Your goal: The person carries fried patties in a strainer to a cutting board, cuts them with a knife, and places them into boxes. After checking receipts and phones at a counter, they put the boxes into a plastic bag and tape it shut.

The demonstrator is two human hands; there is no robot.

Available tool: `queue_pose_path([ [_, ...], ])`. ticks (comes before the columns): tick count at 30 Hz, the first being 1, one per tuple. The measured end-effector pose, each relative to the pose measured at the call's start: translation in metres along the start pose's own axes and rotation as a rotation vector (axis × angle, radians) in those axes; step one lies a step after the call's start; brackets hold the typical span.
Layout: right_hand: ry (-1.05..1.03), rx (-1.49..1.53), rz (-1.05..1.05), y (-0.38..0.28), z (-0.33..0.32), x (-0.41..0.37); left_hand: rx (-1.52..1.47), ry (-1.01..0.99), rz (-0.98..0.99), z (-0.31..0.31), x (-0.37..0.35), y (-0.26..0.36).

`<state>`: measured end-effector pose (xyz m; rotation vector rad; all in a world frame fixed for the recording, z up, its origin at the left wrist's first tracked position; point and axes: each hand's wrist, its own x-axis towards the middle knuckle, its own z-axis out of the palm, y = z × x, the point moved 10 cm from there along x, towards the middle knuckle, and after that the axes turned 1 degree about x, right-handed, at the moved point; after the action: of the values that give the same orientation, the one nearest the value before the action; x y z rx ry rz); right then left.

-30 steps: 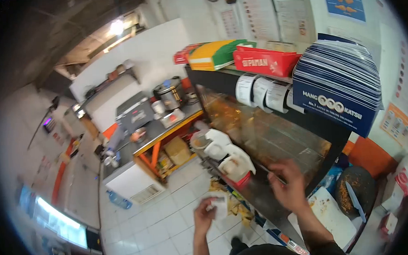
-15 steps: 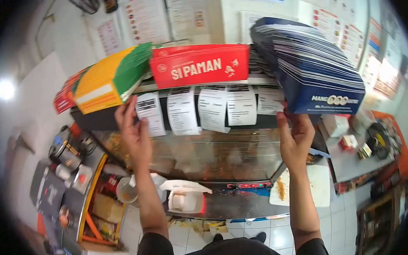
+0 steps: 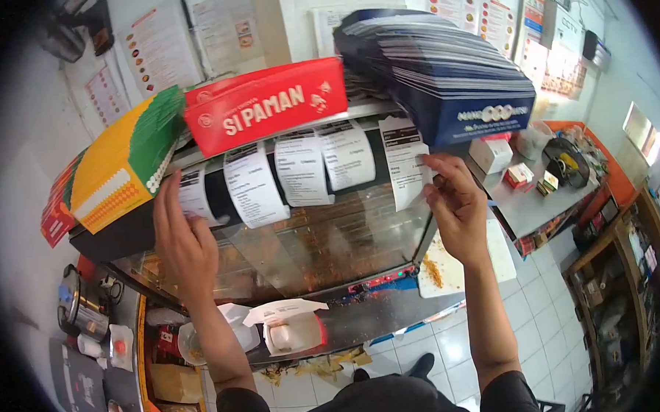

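Paper slips (image 3: 302, 167): five white printed receipts hang in a row from the shelf edge, just below the red box.
Red box (image 3: 267, 106): flat carton lettered SI PAMAN, lying tilted on the shelf top; every place here is given from it.
Right-end slip (image 3: 403, 158): below and to the right of the red box, tucked under the blue stack; its lower part bends out of line with the row.
Right hand (image 3: 455, 208): below and right of the red box, thumb and fingers closed together on the lower edge of the right-end slip.
Left-end slip (image 3: 192, 197): below the left corner of the red box, partly covered.
Left hand (image 3: 184, 242): below and left of the red box, fingers straight and apart, thumb lying at the left-end slip; no pinch shows.
Blue stack (image 3: 442, 76): flat dark-blue cartons, touching the right end of the red box.
Yellow-and-green stack (image 3: 125, 163): flat cartons leaning left of the red box.
Glass case (image 3: 309, 244): directly beneath the red box, behind the slips.
Handling, as a judgement: thin paper held by its top tears easily, so a grip close to the fastened edge and a pull straight down along the slip look safer than a sideways tug. The blue stack overhangs and should not be knocked.
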<state>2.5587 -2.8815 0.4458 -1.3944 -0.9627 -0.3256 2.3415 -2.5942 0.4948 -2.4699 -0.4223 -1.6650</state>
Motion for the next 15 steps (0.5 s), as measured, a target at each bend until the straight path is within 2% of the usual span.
queue_pose_path([
  [5, 0.062, 0.019, 0.09, 0.001, -0.042, -0.048, 0.033, -0.065, -0.054, 0.009, 0.003, 0.001],
  [8, 0.114, 0.0, 0.104, 0.002, -0.084, -0.079, 0.067, -0.055, 0.0, 0.013, 0.003, 0.004],
  [10, 0.168, 0.047, 0.095, -0.004, -0.117, -0.094, -0.011, -0.058, 0.043, 0.015, 0.001, 0.006],
  [12, 0.228, 0.005, 0.102, -0.005, -0.157, -0.111, -0.009, 0.052, 0.14, 0.006, -0.009, 0.016],
  [14, 0.277, 0.001, 0.121, -0.006, -0.199, -0.128, 0.241, 0.176, 0.078, -0.009, -0.036, -0.004],
  [15, 0.303, -0.024, 0.139, -0.007, -0.222, -0.137, 0.263, 0.254, 0.082, -0.019, -0.055, -0.028],
])
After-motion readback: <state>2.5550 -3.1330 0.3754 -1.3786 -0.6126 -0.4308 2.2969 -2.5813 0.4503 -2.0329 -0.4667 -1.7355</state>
